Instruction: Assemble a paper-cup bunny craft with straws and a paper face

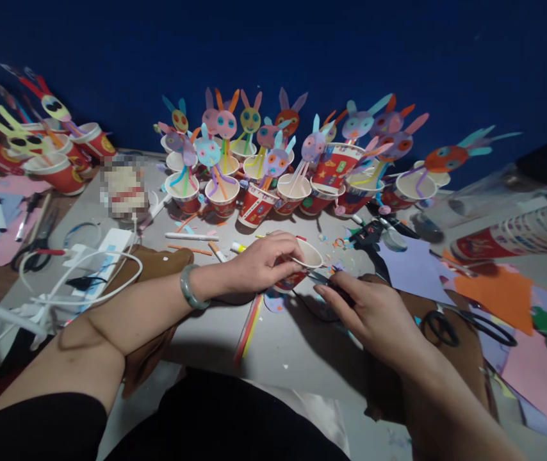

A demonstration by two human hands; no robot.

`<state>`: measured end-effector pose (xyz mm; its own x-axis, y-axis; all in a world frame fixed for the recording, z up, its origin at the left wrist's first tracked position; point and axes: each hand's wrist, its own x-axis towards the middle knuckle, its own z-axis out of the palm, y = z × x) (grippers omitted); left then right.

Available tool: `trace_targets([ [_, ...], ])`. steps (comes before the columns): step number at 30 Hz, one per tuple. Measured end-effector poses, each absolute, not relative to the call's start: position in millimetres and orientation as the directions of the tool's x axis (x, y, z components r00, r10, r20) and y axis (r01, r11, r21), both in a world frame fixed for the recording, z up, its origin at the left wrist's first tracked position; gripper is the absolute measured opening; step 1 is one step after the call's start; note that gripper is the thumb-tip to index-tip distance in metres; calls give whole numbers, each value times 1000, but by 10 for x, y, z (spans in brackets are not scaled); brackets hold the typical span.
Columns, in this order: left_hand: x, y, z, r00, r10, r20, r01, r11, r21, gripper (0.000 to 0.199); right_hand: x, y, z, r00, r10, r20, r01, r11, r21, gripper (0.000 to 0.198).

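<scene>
My left hand [278, 259] is wrapped around a red paper cup [309, 254] with a pale rim, tilted above the table. A green bangle [191, 289] circles that wrist. My right hand [369, 307] is closed on a dark-handled tool with a metal blade [318, 276]. The blade's tip meets the cup's side just under the rim; whether it pierces the wall I cannot tell. Most of the handle is hidden by my fingers. Below the cup lie a purple paper disc [275, 302] and several red and yellow strips [249, 326].
Behind stand several cups bearing paper rabbit faces [207, 152], with more at left [52, 169]. A power strip [103, 266] and white cables lie left. At right are stacked cups [518, 234], a clear bottle [485, 198], coloured paper [494, 288] and black-handled scissors [439, 328].
</scene>
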<state>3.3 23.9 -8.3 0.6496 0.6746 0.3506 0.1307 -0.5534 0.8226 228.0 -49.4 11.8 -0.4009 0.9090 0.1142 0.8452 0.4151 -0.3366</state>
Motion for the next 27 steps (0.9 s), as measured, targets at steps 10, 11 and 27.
trace_targets([
  [10, 89, 151, -110, 531, 813, 238, 48, -310, 950, 16, 2252, -434, 80, -338, 933, 123, 744, 345, -573, 38],
  [11, 95, 140, -112, 513, 831, 216, 50, -280, 959, 16, 2244, -434, 69, -327, 936, 128, 740, 338, -581, 37],
  [27, 174, 32, -173, 451, 892, 9, -42, 11, 999, 21, 2130, -405, -2, -249, 944, 214, 704, 329, -629, 34],
])
